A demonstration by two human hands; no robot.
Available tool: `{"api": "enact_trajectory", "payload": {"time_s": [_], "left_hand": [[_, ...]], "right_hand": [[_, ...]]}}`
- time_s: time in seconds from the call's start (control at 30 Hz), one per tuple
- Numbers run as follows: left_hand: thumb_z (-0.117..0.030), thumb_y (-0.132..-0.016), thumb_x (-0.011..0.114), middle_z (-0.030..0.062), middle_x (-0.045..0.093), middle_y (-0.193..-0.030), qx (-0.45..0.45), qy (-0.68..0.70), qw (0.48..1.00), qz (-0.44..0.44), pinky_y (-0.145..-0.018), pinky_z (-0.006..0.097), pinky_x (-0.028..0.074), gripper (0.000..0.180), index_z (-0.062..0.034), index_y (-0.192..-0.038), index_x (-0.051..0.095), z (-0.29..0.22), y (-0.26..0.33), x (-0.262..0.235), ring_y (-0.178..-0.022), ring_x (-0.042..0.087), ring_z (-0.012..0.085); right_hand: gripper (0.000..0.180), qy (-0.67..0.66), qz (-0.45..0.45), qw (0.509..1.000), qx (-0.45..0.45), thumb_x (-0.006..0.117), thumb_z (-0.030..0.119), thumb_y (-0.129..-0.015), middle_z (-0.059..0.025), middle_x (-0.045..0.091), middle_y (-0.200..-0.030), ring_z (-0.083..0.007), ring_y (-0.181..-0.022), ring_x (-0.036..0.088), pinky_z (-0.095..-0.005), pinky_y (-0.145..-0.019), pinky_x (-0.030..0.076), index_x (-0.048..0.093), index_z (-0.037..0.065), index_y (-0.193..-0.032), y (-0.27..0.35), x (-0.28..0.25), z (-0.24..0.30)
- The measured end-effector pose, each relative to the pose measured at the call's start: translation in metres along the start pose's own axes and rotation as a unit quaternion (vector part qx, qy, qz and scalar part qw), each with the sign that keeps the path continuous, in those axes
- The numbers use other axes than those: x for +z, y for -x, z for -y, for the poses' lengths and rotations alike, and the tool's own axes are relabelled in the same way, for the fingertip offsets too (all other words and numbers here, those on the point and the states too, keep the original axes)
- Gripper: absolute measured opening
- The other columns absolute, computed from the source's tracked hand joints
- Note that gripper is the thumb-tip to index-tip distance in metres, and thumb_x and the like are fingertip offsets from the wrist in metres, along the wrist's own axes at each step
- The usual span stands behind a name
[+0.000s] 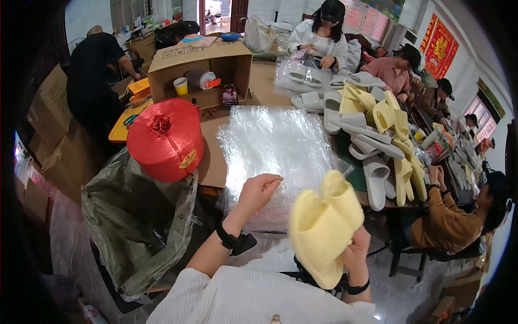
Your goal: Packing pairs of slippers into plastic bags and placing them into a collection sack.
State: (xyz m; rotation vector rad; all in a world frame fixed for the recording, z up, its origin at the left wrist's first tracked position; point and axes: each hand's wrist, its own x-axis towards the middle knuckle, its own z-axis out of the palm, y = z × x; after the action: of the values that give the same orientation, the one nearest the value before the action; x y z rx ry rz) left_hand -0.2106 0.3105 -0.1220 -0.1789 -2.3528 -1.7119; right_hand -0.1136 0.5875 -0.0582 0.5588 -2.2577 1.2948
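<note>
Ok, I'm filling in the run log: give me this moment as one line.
left hand: fingers on stack of clear plastic bags | right hand: holds pair of yellow slippers | beside: red twine spool

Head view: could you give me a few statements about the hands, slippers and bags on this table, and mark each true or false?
1. The right hand holds a pair of yellow slippers. True.
2. The left hand grips a pair of scissors. False: it rests on the stack of clear plastic bags.
3. The big spool of twine is blue. False: it is red.
4. White and yellow slippers are piled on the table's right side. True.
5. The cardboard box is sealed. False: it lies open toward the camera.
</note>
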Motion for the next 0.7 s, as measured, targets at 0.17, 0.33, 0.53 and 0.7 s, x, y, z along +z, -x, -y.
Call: {"api": "enact_trajectory", "payload": {"time_s": [0.17,0.33,0.53,0.7], "left_hand": [[-0.023,-0.093,0.060,0.0114,0.070,-0.109,0.042,-0.022,0.998,0.041,-0.083,0.034,0.053,0.024,-0.0078,-0.108,0.070,-0.013,0.005,-0.002,-0.094,0.067,0.0300],[-0.017,-0.094,0.057,0.0142,0.065,-0.123,0.102,-0.080,0.989,0.065,-0.097,0.038,0.048,0.028,-0.0075,-0.119,0.066,-0.023,0.012,0.001,-0.113,0.060,0.0334],[-0.017,-0.093,0.058,0.0090,0.056,-0.138,0.290,-0.193,0.934,0.076,-0.111,0.045,0.036,0.031,-0.0077,-0.121,0.065,-0.032,0.022,0.016,-0.134,0.043,0.0343],[-0.015,-0.094,0.057,0.0070,0.052,-0.142,0.303,-0.148,0.933,0.124,-0.114,0.048,0.031,0.037,-0.0089,-0.130,0.059,-0.038,0.029,0.016,-0.138,0.039,0.0320]], "right_hand": [[0.028,0.051,0.149,0.981,0.116,0.068,0.007,-0.077,-0.0159,0.067,-0.093,-0.0240,-0.073,0.067,-0.0313,-0.062,0.051,0.069,0.002,-0.104,-0.007,0.015,-0.009],[0.021,0.117,0.179,0.974,0.071,0.067,0.013,-0.081,-0.0147,0.064,-0.083,-0.0255,-0.064,0.063,-0.0332,-0.056,0.048,0.068,-0.001,-0.098,-0.008,0.029,-0.022],[0.023,0.177,0.141,0.974,0.034,0.068,0.014,-0.082,-0.0218,0.058,-0.080,-0.0394,-0.070,0.059,-0.0461,-0.059,0.046,0.056,-0.004,-0.074,-0.032,0.061,-0.032],[0.013,0.147,0.155,0.977,-0.011,0.062,0.009,-0.085,-0.0207,0.058,-0.084,-0.0404,-0.079,0.058,-0.0443,-0.068,0.048,0.056,-0.002,-0.083,-0.054,0.098,-0.061]]}}
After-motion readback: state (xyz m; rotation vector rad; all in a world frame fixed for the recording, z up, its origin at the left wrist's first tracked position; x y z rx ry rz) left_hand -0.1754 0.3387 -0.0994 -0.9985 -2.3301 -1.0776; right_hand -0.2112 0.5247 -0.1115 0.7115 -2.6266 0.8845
